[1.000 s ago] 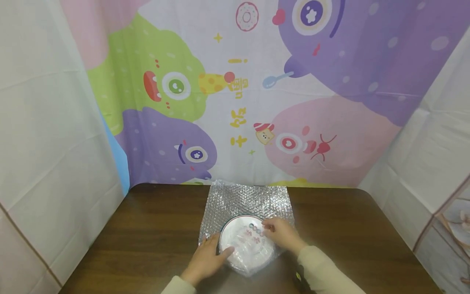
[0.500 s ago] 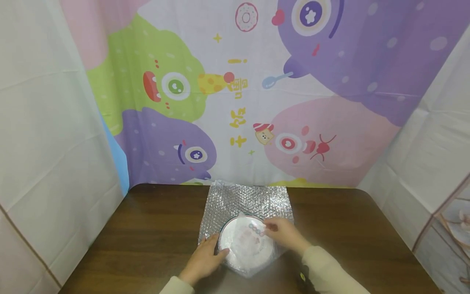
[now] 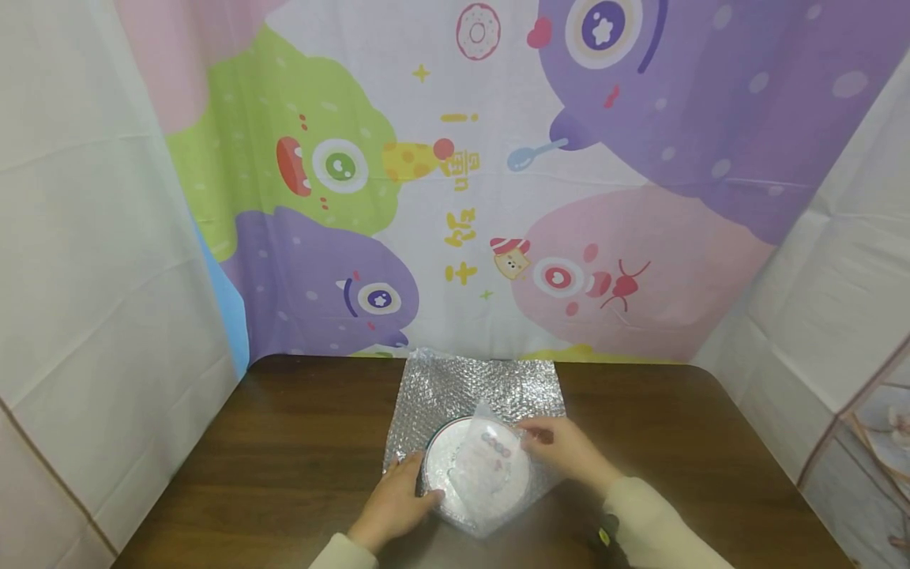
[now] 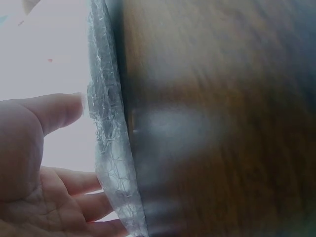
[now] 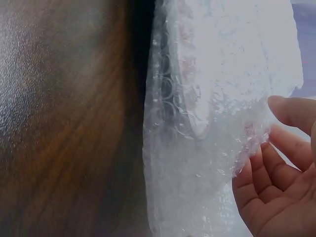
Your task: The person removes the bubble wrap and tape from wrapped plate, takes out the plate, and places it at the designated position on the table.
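Note:
A round white plate (image 3: 442, 452) with a dark rim line and small coloured prints lies on a sheet of bubble wrap (image 3: 476, 381) in the head view. A translucent corner flap of the wrap (image 3: 486, 482) is folded up over it from the near side. My right hand (image 3: 565, 452) pinches the wrap's edge at the plate's right. In the right wrist view, thumb and fingers meet on the crinkled wrap (image 5: 217, 158). My left hand (image 3: 392, 504) rests at the plate's left edge, thumb over the rim, fingers loosely extended. The wrap's edge (image 4: 111, 128) stands beside those fingers in the left wrist view.
The brown wooden table (image 3: 284, 442) reaches back to a curtain (image 3: 455, 316) printed with cartoon monsters. Pale cloth walls (image 3: 92, 261) hang on both sides. A dark device with a yellow-green mark (image 3: 606, 533) sits by the right sleeve.
The wrap's flap has risen and spread farther over the plate, its tip now past the far rim. My right hand has shifted slightly right; the left hand stays nearly in place.

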### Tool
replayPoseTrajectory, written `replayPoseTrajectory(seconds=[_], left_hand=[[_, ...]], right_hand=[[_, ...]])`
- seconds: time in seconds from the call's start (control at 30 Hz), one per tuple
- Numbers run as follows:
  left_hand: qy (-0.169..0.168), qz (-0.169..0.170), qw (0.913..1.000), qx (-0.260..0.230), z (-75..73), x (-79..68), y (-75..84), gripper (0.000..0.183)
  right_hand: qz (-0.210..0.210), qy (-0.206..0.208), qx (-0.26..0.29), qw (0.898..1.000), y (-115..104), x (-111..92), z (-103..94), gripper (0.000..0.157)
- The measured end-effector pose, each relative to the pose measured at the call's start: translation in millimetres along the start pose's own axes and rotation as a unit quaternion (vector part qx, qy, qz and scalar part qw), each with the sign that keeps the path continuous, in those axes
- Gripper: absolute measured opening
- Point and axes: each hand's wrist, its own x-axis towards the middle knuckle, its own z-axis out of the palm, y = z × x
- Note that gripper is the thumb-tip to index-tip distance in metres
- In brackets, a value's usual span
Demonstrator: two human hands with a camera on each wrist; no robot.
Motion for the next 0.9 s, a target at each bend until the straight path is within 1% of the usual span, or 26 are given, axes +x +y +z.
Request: replayPoseTrajectory(seconds=[0.27,0.4,0.47,0.73,0.8,0.9], left_hand=[[0.003,-0.002,1.0,0.008,1.0,-0.1,-0.9,0.074],[0.003,0.0,0.9999,0.012,1.9,0.7,-1.6,0.074],[0.003,-0.001,0.9999,0.012,1.8,0.8,-1.4,0.074],[0.006,-0.002,0.9999,0.011,1.5,-0.3,-0.9,0.074],[0.008,0.001,0.9999,0.009,1.4,-0.7,-0.8,0.074],[0.007,0.001,0.9999,0.008,1.5,-0.9,-1.0,0.075]], right_hand=[[0.003,-0.007,0.025,1.0,-3,-6,-13.0,0.03],[-0.006,-0.008,0.046,0.999,-3,-10,-18.3,0.026],[-0.012,-0.01,0.067,0.998,-3,-12,-20.9,0.025],[-0.016,-0.022,0.121,0.992,-10,-24,-30.1,0.021],[-0.015,-0.023,0.131,0.991,-11,-28,-32.2,0.019],[-0.016,-0.02,0.133,0.991,-11,-33,-35.6,0.018]])
